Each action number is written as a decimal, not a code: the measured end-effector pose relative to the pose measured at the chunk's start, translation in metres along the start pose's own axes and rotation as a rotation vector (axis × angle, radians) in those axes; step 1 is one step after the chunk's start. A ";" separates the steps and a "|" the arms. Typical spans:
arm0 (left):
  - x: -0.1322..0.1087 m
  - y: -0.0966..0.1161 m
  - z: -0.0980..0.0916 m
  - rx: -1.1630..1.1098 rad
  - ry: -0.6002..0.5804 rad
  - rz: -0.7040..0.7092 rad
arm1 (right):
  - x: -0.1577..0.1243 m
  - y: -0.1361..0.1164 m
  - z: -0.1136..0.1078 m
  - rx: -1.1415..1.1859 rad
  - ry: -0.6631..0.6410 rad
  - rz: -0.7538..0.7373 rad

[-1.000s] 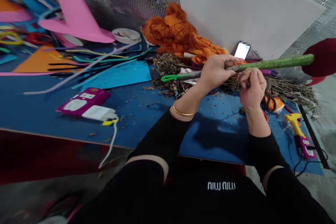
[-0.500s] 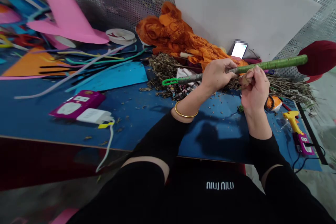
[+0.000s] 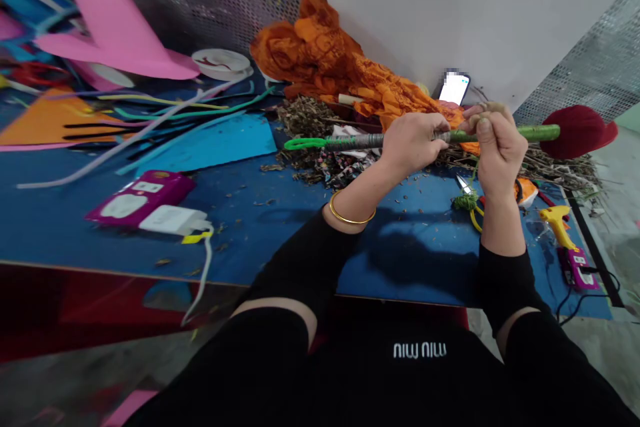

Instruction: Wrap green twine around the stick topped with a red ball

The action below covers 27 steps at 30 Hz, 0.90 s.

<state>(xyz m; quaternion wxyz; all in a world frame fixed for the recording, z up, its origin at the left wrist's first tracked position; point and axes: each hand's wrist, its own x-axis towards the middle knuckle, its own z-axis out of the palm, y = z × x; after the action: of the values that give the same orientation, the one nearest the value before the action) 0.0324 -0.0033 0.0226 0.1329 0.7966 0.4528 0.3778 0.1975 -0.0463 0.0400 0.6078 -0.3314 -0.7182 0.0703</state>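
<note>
A long rod (image 3: 536, 133) lies across both hands, roughly level. Its right end carries a dark red padded head (image 3: 577, 132), its left part is wound with grey and green thread, and a bright green loop (image 3: 305, 143) sticks out at the left tip. My left hand (image 3: 411, 145) is closed around the wound middle. Just right of it, my right hand (image 3: 500, 147) is pinched at the rod. From under that hand a thin green twine (image 3: 476, 170) runs down to a small green bundle (image 3: 465, 201) on the table; the fingertips partly hide the twine.
Scissors (image 3: 463, 183) with yellow handles lie by the bundle. A yellow glue gun (image 3: 557, 223) and purple power strip (image 3: 579, 270) are at right. Dried stalks and orange cloth (image 3: 325, 40) lie behind. Left are coloured foam sheets, a pink cone and another power strip (image 3: 143, 199).
My right hand has risen and turned over the rod. The rod's red end has dipped and moved left. More of the scissors and green bundle now shows.
</note>
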 end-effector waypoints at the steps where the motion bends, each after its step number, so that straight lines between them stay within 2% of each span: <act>1: -0.001 0.001 0.000 0.007 -0.005 0.005 | 0.000 0.002 0.001 -0.020 -0.004 0.009; 9: -0.006 0.009 0.002 0.108 -0.033 0.018 | 0.003 0.020 0.003 0.000 -0.037 0.088; 15: -0.007 0.003 0.013 0.064 0.060 0.102 | 0.004 0.027 0.002 0.015 -0.007 0.105; 19: -0.007 -0.001 0.017 0.026 0.077 0.121 | 0.005 0.025 -0.002 0.030 -0.013 0.124; 27: -0.010 0.004 0.008 0.059 0.048 0.150 | 0.004 0.028 -0.001 0.032 -0.077 0.148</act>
<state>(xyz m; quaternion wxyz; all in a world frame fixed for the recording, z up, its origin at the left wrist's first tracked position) 0.0377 -0.0127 0.0143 0.0697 0.8227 0.4056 0.3922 0.2092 -0.0225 0.0297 0.5780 -0.3707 -0.7136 0.1391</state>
